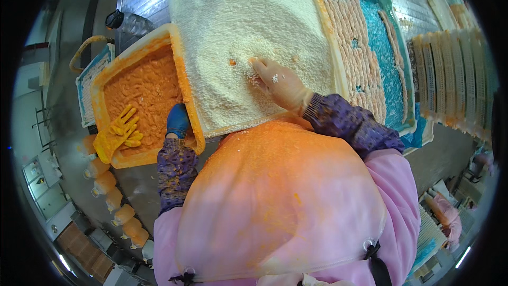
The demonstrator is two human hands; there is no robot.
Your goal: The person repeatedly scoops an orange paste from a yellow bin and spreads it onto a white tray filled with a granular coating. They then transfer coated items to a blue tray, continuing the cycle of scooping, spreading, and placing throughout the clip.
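Note:
My right hand (pixel 283 85), in a pale thin glove with white crumbs stuck to it, reaches into a large white tub (pixel 339 75) of white breadcrumbs (pixel 238 20). Its fingertips are at the crumbs, beside a small orange bit (pixel 232 62); whether they pinch something is unclear. My left hand (pixel 178 120), in a blue glove, rests at the right side of an orange-stained tub (pixel 135 163) of wet orange-coated strips (pixel 139 83); its fingers are partly hidden. Yellow rubber gloves (pixel 118 133) lie over that tub's front left corner.
Right of the crumbs, a teal-lined tray (pixel 410 87) holds rows of crumbed strips (pixel 353 47). Farther right stand stacked plastic trays (pixel 452 83). A clear bottle (pixel 135 24) lies behind the orange tub. Orange-filled jugs (pixel 105 182) line the floor at left.

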